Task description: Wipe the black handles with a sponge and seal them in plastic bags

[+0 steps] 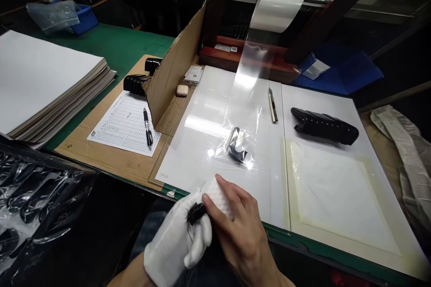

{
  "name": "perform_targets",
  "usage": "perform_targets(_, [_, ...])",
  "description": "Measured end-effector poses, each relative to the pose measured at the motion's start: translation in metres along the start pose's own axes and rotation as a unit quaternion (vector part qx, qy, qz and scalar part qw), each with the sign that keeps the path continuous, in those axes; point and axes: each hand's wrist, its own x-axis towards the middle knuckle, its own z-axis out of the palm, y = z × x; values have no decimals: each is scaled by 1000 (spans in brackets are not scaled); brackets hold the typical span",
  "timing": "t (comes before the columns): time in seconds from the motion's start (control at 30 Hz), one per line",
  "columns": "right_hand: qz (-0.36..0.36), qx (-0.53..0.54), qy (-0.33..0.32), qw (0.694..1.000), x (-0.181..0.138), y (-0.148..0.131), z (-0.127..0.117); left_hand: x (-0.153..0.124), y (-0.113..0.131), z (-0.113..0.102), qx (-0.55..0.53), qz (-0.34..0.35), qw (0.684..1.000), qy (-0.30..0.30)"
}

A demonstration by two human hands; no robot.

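Note:
My left hand [177, 235], in a white glove, is closed around a small glossy black part [196, 213]; most of the part is hidden by my fingers. In my bare right hand [240, 224] is a white textured wipe [215, 195], pinched under the thumb and fingers and pressed against the black part. Both hands are just off the front edge of the table. Beyond them, a curved glossy black piece [237, 145] lies on clear plastic film [247, 80] that runs down from a roll [279, 6].
A craft knife [272, 106] and a long black part [325, 126] lie to the right. Left of a cardboard divider [175, 65] are a pen [147, 129], a printed form [117, 125] and black parts [134, 84]. White sheets [50, 76] are stacked far left. Bagged black pieces [37, 202] sit lower left.

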Motion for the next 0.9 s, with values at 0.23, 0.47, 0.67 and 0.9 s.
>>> perform_targets(0.23, [-15,-49,-20,999,-4,-2,2,3,-10,-7,-15,10,1000,-24])
perform_targets(0.47, [18,-28,-18,999,0,-3,0,-5,-3,-7,-30,12,999,-35])
perform_targets(0.67, [56,-14,-28,998,0,-2,-5,-8,-5,-9,-4,16,1000,-17])
perform_targets(0.9, [85,3,-41,996,-3,-3,-8,-1,-13,-22,26,-1,1000,12])
